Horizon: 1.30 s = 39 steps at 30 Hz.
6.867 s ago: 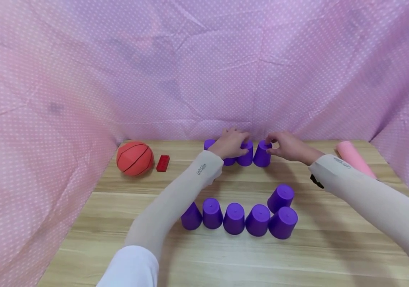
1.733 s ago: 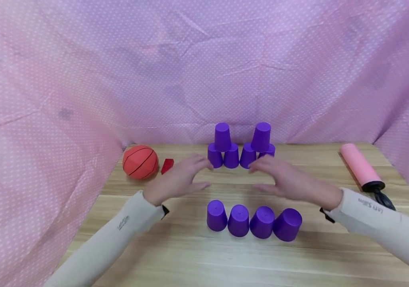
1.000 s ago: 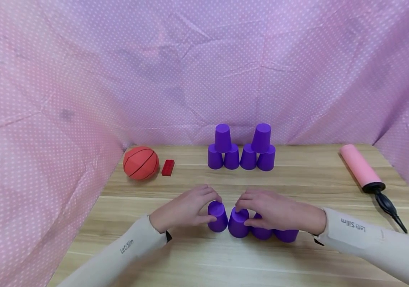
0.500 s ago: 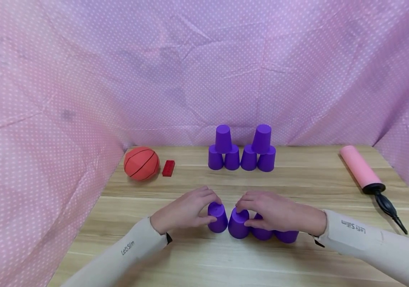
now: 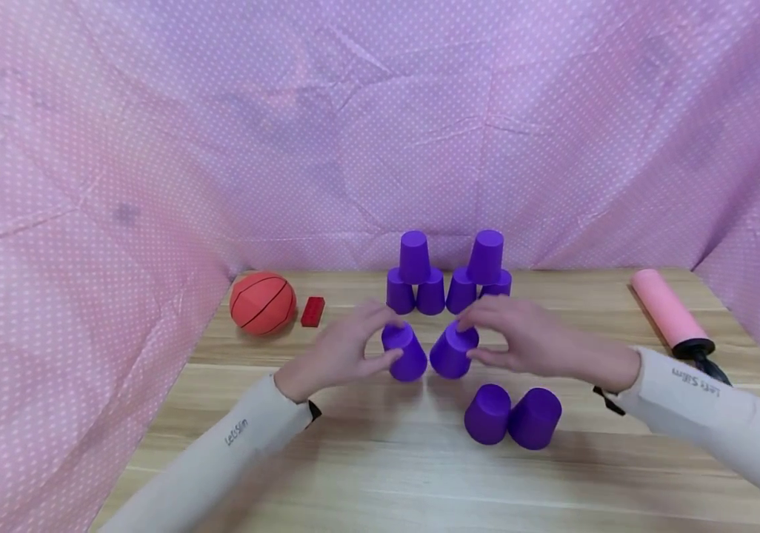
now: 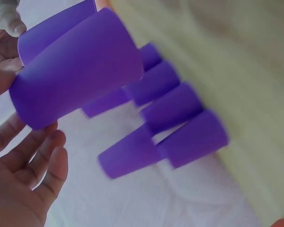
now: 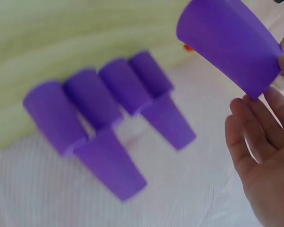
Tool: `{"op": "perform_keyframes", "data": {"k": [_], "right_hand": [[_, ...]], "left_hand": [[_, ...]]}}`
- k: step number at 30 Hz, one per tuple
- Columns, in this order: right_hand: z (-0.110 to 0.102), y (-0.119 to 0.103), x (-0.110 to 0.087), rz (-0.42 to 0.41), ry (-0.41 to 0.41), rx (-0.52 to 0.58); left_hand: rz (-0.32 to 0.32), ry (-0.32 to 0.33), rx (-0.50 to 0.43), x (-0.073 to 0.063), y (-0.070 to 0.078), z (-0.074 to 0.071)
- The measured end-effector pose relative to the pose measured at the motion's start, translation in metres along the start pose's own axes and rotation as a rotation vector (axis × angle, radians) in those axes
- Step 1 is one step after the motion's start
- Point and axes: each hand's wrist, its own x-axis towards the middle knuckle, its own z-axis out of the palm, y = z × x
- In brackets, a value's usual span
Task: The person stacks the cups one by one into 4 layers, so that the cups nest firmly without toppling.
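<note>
1. Pinches a purple, tapered, plastic-looking cup (image 5: 405, 357) with the left hand (image 5: 343, 348), thumb and fingers on opposite sides near the narrow closed end, probably to leave the wide mouth free below.
2. Grips a matching purple cup (image 5: 452, 357) the same way with the right hand (image 5: 530, 339).
3. Tilts both, tops outward and mouths near each other, perhaps from the mirrored reach of the hands. Seems lifted off the pale wood-grain surface (image 5: 380, 466), though hard to confirm from overhead.
4. Beyond the hands: a left three-cup stack (image 5: 415, 268) and a right three-cup stack (image 5: 485, 266), one upside-down cup bridging two in each, likely for shared support.
5. Nearer the person, right of centre: a purple upside-down cup (image 5: 489, 416) beside its purple twin (image 5: 535, 419), mouth-down, presumably for steadiness.
6. Off to the sides, perhaps for elbow room: an orange black-lined ball (image 5: 263, 303), a red toy brick (image 5: 312, 312), a pink cylindrical pump (image 5: 670, 309).
</note>
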Motion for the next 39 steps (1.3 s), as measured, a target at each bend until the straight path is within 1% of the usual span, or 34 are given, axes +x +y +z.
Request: {"op": "perform_keyframes", "data": {"k": [3, 5, 8, 10, 13, 16, 18, 21, 26, 30, 35, 39], "right_hand": [[-0.016, 0.011, 0.012, 0.001, 0.086, -0.025], [-0.025, 0.018, 0.021, 0.015, 0.141, -0.048], [-0.035, 0.028, 0.036, 0.083, 0.189, -0.096], [-0.039, 0.035, 0.046, 0.148, 0.177, -0.117], [-0.041, 0.049, 0.058, 0.240, 0.123, -0.132], [-0.038, 0.064, 0.065, 0.316, 0.063, -0.151], [-0.034, 0.073, 0.068, 0.358, 0.030, -0.158], [-0.028, 0.085, 0.071, 0.393, -0.004, -0.164], [-0.018, 0.102, 0.073, 0.442, -0.029, -0.150], [-0.012, 0.111, 0.073, 0.479, -0.040, -0.146], [-0.008, 0.116, 0.071, 0.495, -0.047, -0.147], [-0.004, 0.119, 0.071, 0.501, -0.034, -0.140]], "left_hand": [[0.016, 0.110, 0.001, 0.016, -0.006, -0.014], [0.040, 0.182, -0.009, 0.029, -0.011, -0.024], [0.051, 0.283, -0.015, 0.047, -0.019, -0.037], [0.044, 0.355, -0.008, 0.058, -0.024, -0.044], [0.008, 0.445, 0.022, 0.074, -0.029, -0.050], [-0.023, 0.494, 0.038, 0.090, -0.033, -0.054], [-0.037, 0.505, 0.044, 0.100, -0.036, -0.054], [-0.057, 0.507, 0.046, 0.115, -0.040, -0.053], [-0.091, 0.476, 0.061, 0.132, -0.046, -0.047], [-0.128, 0.434, 0.066, 0.141, -0.050, -0.042], [-0.158, 0.366, 0.072, 0.149, -0.057, -0.037], [-0.190, 0.314, 0.076, 0.153, -0.064, -0.032]]}}
